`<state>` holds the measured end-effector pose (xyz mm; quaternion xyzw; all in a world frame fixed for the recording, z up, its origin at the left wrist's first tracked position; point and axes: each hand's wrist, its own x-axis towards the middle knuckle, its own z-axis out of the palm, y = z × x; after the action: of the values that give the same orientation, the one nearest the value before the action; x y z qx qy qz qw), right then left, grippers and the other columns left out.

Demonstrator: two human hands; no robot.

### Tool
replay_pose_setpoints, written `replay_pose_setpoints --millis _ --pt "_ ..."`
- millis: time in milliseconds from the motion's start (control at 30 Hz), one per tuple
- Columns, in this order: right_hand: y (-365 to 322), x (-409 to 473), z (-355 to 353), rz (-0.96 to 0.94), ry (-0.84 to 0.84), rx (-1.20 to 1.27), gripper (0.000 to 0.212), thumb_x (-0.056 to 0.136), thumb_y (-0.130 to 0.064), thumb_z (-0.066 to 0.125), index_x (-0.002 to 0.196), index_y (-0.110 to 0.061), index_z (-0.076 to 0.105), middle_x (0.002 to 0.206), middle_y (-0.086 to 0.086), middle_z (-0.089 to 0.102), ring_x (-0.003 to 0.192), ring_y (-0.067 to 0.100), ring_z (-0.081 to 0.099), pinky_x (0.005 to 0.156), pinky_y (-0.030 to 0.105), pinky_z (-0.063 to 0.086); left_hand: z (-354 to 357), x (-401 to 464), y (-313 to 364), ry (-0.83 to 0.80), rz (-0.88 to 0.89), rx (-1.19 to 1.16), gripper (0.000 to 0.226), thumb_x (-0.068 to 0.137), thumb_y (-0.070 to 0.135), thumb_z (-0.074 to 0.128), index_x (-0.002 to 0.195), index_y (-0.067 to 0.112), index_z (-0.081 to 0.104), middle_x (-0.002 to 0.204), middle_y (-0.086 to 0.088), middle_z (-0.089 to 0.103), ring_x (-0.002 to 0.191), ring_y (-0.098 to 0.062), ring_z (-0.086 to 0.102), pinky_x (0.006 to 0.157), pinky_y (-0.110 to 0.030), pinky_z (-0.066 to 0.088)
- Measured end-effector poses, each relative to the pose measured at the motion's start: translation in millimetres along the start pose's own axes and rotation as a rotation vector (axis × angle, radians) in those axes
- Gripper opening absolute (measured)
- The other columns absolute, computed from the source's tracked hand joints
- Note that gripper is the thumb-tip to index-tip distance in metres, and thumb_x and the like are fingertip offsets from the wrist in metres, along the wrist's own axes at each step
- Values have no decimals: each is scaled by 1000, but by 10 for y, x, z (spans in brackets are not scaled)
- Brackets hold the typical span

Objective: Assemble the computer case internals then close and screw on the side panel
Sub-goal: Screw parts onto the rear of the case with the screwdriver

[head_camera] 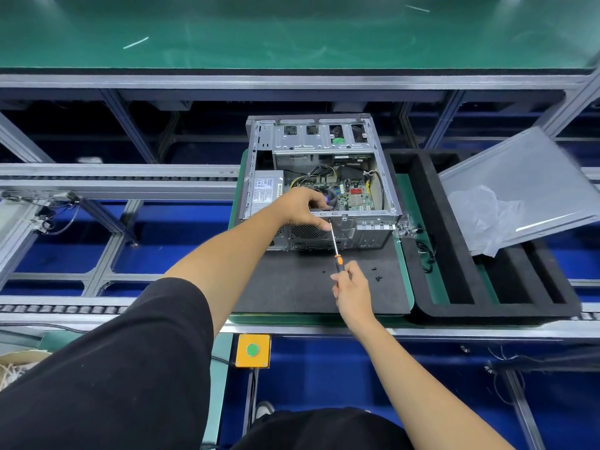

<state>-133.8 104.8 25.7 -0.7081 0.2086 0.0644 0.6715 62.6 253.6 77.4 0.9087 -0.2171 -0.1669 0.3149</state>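
- Head view, the only one. Computer case (319,183) lies open-side up on a dark mat (292,287); motherboard (354,194) and power supply (263,193) visible inside.
- Left hand (303,207) sits on the case's near rim, fingers curled down over the fan area; they cover most of the fan (328,200), and whether they pinch anything there cannot be told.
- Right hand (352,292) grips the orange-and-black handle of one screwdriver (334,243). Shaft slants up toward the near rim; the tip is hidden at the left fingers.
- Loose screws (377,278) on the mat: about four small dark specks, too small to count surely.
- One side panel (522,186) leans tilted over a black foam tray (454,254) to the right, well apart from the case; its right edge is cut off by the frame. One crumpled clear bag (483,219) lies against it.
- One yellow box with green button (252,350) on the bench edge below.
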Motion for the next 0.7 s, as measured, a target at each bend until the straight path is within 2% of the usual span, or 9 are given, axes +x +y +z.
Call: replay_pose_setpoints --millis 167,233,433,533,633,700 --pt "-6 -1 -4 -1 1 2 30 98 -3 47 77 -15 30 63 0 32 52 13 24 44 25 17 -9 -4 -2 -4 -1 -3 45 64 44 94 100 28 72 95 28 59 103 -10 59 88 -25 43" --pt "4 1 -1 -6 -1 -4 30 99 -3 47 77 -15 30 62 -2 32 52 13 24 44 25 17 -7 -9 0 1 -3 -2 45 64 44 94 100 25 73 95 29 59 103 -10 60 89 -26 45" --pt "14 10 8 -49 18 -75 28 98 -5 44 77 -17 30 53 -20 47 51 12 28 45 25 24 -9 -19 13 5 -6 1 54 65 41 94 107 14 75 93 29 60 100 -7 60 88 -25 45" --pt "-18 -10 26 -64 63 -121 28 98 -8 43 76 -19 30 56 -17 50 55 16 30 49 29 25 -12 -18 2 -2 4 -2 54 65 41 94 106 12 74 91 31 60 93 -1 59 86 -24 44" --pt "-87 -46 89 -45 82 -136 29 97 -11 44 75 -20 27 53 -17 47 56 18 26 54 32 23 -19 -31 2 -2 11 -1 52 66 42 93 108 18 75 93 25 62 98 -8 60 87 -27 46" --pt "-131 -69 125 -29 107 -140 28 97 -13 46 75 -20 30 58 -13 47 57 19 28 56 34 24 -25 -31 0 -9 14 -7 52 66 42 93 109 19 75 95 22 63 102 -11 61 91 -30 48"
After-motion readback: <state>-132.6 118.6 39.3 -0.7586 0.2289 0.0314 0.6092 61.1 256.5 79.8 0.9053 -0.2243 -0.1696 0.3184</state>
